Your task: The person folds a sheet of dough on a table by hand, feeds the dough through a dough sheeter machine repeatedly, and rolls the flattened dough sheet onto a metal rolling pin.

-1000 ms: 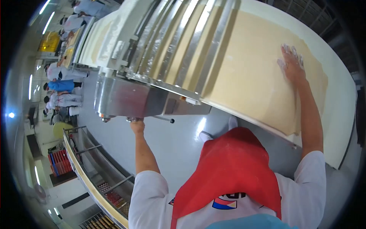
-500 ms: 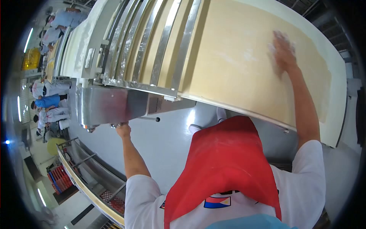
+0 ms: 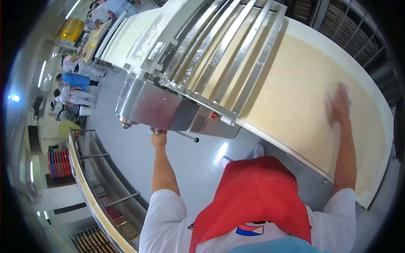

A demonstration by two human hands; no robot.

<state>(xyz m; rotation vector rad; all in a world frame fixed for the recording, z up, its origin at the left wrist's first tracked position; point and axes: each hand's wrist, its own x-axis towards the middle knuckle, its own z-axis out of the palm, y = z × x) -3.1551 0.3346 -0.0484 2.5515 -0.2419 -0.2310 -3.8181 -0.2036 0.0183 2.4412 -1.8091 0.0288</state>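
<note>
The floor [image 3: 194,173] was smooth, grey and glossy, and showed a bright reflected patch [image 3: 221,152]. Tubular lights [image 3: 42,74] and one round, bluish-white lamp [image 3: 15,98] were lit at the left of the view. A pale-edged bench [image 3: 87,192] with metal rails [image 3: 96,156] stood lower left, near red crates [image 3: 59,164]; dark barred framework [image 3: 344,36] occupied the upper right.

Bright, cool light: a ceiling tube [image 3: 42,74] glows, and glare streaks the floor [image 3: 198,164] by the near edge of the conveyor belt [image 3: 308,35]. Metal bars [image 3: 259,62] cast soft shadows on the dough sheet [image 3: 299,92]. The right hand [image 3: 340,103] is motion-blurred; fisheye distortion bends the blackened edges.
</note>
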